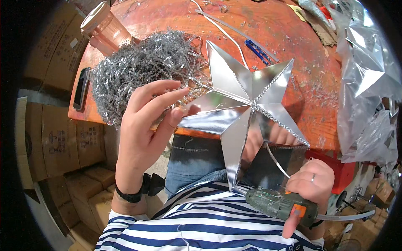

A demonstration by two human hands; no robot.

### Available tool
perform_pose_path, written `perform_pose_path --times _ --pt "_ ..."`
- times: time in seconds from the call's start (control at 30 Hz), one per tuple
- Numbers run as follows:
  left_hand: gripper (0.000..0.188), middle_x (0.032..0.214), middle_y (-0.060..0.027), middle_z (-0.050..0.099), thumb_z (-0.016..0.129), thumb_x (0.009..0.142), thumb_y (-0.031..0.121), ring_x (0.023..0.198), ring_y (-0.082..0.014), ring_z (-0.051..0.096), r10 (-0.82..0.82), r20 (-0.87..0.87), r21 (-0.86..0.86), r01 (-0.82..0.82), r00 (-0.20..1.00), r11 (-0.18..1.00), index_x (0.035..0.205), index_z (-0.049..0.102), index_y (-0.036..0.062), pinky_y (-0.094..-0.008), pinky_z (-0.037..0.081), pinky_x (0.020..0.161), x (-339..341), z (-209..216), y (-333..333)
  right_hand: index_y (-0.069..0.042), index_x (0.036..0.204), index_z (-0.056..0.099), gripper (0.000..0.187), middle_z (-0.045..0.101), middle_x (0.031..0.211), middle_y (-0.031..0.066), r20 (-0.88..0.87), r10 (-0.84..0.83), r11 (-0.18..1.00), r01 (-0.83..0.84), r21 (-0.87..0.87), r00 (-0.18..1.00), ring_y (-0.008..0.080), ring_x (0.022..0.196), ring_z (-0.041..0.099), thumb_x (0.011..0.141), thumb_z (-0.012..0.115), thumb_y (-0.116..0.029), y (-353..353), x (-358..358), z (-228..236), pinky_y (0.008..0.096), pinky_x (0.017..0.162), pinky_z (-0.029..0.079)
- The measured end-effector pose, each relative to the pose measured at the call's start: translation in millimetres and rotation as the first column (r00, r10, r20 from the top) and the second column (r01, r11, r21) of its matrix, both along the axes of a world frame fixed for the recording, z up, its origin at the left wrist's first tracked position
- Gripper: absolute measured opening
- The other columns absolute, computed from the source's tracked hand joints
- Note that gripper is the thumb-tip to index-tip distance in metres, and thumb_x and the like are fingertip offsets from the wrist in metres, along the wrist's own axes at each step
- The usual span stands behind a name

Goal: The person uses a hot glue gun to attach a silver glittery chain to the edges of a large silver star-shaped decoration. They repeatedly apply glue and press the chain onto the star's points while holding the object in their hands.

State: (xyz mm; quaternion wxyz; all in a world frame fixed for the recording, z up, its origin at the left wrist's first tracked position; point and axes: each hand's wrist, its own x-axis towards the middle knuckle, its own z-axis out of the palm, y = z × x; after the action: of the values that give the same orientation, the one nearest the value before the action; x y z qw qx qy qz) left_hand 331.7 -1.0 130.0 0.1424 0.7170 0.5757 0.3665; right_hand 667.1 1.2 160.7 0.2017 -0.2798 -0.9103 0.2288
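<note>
Printed cartons [60, 138] flank the bench's [280, 21] left edge; tinsel [130, 71] heaps beside it; right hand [312, 180] clenches glue gun [268, 201]; left hand [142, 111], fingers curled by star [253, 98], grip unclear.

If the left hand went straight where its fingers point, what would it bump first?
Probably stray strands of silver tinsel, then the shiny star, though how high the left hand sits is hard to tell.

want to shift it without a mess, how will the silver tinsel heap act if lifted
The tinsel heap will probably be floppy, since its thin strands curl every way. It looks light for its bulk, being loosely piled. Tugging one part may drag more along, as the strands look tangled together.
</note>
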Motion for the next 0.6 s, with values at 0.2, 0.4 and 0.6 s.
perform_pose_path --times 0.2,0.4,0.6 --pt "0.026 0.114 -0.0126 0.065 0.068 0.086 0.007 0.104 -0.0284 0.059 -0.024 -0.049 -0.004 0.024 0.998 1.0 0.112 0.069 0.0042 -0.0369 0.049 0.087 4 0 -2 -0.009 0.063 0.056 0.082 0.056 0.06 0.0023 -0.031 0.013 1.0 -0.013 -0.008 0.999 0.0235 0.051 0.049 0.043 0.06 -0.089 -5 2 -6 0.0343 0.05 0.036" --pt "0.025 0.111 -0.0133 0.066 0.064 0.089 0.006 0.094 -0.0244 0.065 -0.026 0.106 -0.125 0.039 0.994 0.991 0.113 0.068 0.0019 -0.0327 0.053 0.078 10 -3 -9 -0.008 0.07 0.059 0.08 0.061 0.064 0.0021 -0.165 0.046 0.999 -0.045 0.012 0.985 0.0233 0.056 0.057 0.052 0.063 -0.086 -4 11 -9 0.0321 0.053 0.043" --pt "0.02 0.092 -0.0109 0.07 0.067 0.086 0.012 0.081 -0.0255 0.068 -0.041 0.016 -0.143 0.043 0.999 0.989 0.105 0.071 0.0037 -0.0332 0.053 0.07 8 8 -20 -0.002 0.082 0.061 0.048 0.064 0.074 0.0063 -0.449 -0.466 0.877 0.466 -0.12 0.763 0.0195 0.064 0.06 0.08 0.07 -0.049 -25 77 -35 0.032 0.058 0.047"
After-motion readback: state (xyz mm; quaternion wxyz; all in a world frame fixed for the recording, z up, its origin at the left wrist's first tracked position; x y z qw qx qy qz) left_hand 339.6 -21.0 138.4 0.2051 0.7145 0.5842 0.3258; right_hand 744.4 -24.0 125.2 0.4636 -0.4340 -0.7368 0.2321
